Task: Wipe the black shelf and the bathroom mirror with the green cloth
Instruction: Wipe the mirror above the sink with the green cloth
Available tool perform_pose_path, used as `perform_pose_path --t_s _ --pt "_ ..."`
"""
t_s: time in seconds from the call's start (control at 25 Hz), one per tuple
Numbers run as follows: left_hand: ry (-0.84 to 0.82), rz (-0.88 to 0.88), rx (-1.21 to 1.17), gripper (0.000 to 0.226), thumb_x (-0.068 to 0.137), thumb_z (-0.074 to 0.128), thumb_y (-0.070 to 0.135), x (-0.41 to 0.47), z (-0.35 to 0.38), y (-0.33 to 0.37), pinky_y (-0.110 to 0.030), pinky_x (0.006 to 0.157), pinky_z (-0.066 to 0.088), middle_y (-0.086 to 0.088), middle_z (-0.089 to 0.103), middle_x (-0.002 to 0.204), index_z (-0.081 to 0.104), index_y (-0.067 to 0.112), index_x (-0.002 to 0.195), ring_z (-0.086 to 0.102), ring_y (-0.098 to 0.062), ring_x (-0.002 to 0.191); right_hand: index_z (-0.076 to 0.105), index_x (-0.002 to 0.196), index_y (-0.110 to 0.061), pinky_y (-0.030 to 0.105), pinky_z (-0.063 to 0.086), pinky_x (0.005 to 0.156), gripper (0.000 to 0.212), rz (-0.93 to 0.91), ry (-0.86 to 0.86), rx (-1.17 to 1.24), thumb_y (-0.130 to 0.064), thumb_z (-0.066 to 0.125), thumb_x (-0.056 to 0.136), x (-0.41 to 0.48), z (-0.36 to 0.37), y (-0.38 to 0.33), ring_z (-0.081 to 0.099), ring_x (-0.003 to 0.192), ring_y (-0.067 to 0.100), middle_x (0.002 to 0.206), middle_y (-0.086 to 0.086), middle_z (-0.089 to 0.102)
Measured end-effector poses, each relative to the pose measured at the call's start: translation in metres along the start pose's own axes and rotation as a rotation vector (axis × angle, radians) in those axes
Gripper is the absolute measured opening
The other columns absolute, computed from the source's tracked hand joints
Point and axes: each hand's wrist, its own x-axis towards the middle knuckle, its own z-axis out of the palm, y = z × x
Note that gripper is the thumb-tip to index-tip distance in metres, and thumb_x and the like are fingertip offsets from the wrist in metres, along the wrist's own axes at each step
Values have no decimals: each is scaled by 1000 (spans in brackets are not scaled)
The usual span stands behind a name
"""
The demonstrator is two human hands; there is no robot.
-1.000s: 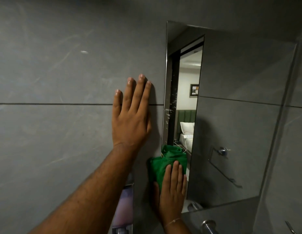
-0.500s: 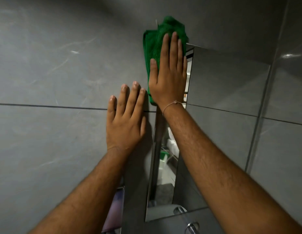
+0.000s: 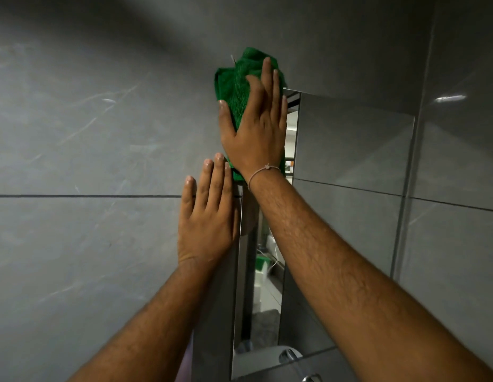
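The right hand (image 3: 255,136) lies flat on the cloth (image 3: 234,84) at the mirror's (image 3: 350,150) top left corner. The left hand (image 3: 208,216) lies on the wall (image 3: 88,133), just below it.

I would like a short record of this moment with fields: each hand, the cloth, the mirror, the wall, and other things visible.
right hand: right hand flat, fingers spread, pressing the green cloth
left hand: left hand flat and empty on the grey tiled wall, beside the mirror's left edge
cloth position: over the upper left corner of the mirror, partly on the wall
wrist: thin string bracelet on the right wrist
below: chrome tap at the bottom
black shelf: not in view
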Motion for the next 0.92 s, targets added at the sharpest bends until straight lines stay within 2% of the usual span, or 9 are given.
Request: perform_pose_path --t_s 0.12,0.24,0.36,0.44,0.52,0.72,0.92 --pt "10 -16 4 71 115 25 41 2 1 3 -53 137 0 -15 2 184 10 7 175 1 -31 170 22 166 -14 52 20 130 72 -43 -37 -70 -53 35 107 4 3 2 14 163 29 175 13 17" --pt "15 -46 -44 69 116 13 45 4 4 13 -55 136 0 -13 4 184 12 8 175 4 -33 170 19 167 -16 51 18 131 67 -84 -53 -96 -48 30 109 7 0 13 13 163 28 176 12 16" --pt "22 -18 -53 69 113 33 33 3 8 19 -57 136 2 -14 7 184 14 7 175 4 -35 170 22 166 -15 51 15 132 65 -161 -68 -69 -44 32 109 12 -2 31 14 163 27 175 12 18" --pt "46 -1 -71 72 107 36 26 3 6 18 -54 136 -2 -14 10 183 18 8 174 6 -35 169 23 166 -14 51 12 133 64 -160 -52 -60 -42 32 110 16 -4 55 15 163 29 175 13 19" --pt "45 8 -88 75 102 37 24 3 4 17 -53 136 -3 -12 12 183 21 9 174 6 -35 169 23 166 -13 49 9 132 64 -105 -36 -64 -43 30 110 26 -8 92 15 163 30 175 13 19" --pt "20 1 -130 80 103 50 13 0 7 19 -60 136 7 -11 8 184 15 11 175 4 -35 170 18 167 -13 47 9 133 67 77 -33 -68 -47 22 109 37 -25 219 12 163 30 176 12 16" --pt "36 -15 -135 82 102 52 21 0 8 19 -57 137 3 -10 9 184 17 11 175 3 -34 170 15 167 -12 47 11 133 63 228 -56 -131 -34 30 110 34 -50 325 13 163 28 176 11 15"
